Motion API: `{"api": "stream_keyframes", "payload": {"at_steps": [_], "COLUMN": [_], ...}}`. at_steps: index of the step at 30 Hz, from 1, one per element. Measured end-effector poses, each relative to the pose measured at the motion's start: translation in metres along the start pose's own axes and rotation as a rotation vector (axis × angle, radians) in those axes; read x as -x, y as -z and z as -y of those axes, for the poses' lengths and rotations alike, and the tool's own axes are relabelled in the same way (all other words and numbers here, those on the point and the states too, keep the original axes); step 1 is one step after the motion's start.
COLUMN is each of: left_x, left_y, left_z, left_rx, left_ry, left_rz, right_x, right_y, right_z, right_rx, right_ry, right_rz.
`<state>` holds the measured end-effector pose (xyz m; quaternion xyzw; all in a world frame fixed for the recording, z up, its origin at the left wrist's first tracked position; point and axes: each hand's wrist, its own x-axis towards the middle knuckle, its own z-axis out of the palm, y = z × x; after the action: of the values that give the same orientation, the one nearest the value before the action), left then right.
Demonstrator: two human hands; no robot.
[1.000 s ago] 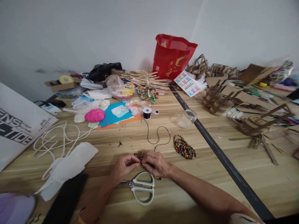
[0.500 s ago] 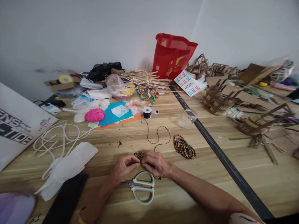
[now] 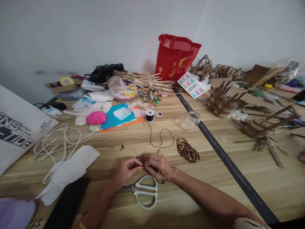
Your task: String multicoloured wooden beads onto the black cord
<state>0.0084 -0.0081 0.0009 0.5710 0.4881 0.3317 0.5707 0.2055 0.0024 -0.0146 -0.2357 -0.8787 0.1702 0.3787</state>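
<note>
My left hand (image 3: 126, 172) and my right hand (image 3: 159, 167) meet near the table's front edge, both pinched on a small piece of multicoloured beadwork (image 3: 142, 158) that shows just above the fingertips. A thin black cord (image 3: 161, 140) runs from my right hand up to a black thread spool (image 3: 150, 115). White-handled scissors (image 3: 144, 191) lie flat just below both hands. An oval coil of multicoloured beads (image 3: 188, 150) rests on the wood to the right of my right hand.
A clear jar (image 3: 190, 121) stands beyond the coil. Pink yarn (image 3: 96, 118), blue paper (image 3: 118, 118), white cord (image 3: 56, 142) and white cloth (image 3: 68, 170) lie left. A red bag (image 3: 175, 56), sticks (image 3: 147, 81) and cardboard models (image 3: 240, 105) crowd the back and right. A dark strip (image 3: 226, 160) crosses the table.
</note>
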Motion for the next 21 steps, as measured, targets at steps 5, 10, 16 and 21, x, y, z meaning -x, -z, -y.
{"api": "stream_keyframes", "payload": {"at_steps": [5,10,16,21], "left_x": [0.0003,-0.0001,0.0003,0.0006], "left_y": [0.0005,-0.0004,-0.0012,-0.0012], "left_z": [-0.0022,-0.0017,-0.0007,-0.0022], "left_rx": [0.019,0.013,0.029,0.0], "left_ry": [0.013,0.012,0.016,0.013], "left_rz": [0.0,-0.007,0.0,0.003], "right_x": [0.0013,-0.0004,-0.0009,-0.0001], "right_y": [-0.0015,0.0002,0.001,0.0], "right_z": [-0.0018,0.0003,0.0011,-0.0001], "right_rx": [0.015,-0.005,-0.015,0.005], "right_ry": [0.004,-0.002,-0.005,0.003], "right_rz": [0.001,-0.001,-0.014,0.001]}}
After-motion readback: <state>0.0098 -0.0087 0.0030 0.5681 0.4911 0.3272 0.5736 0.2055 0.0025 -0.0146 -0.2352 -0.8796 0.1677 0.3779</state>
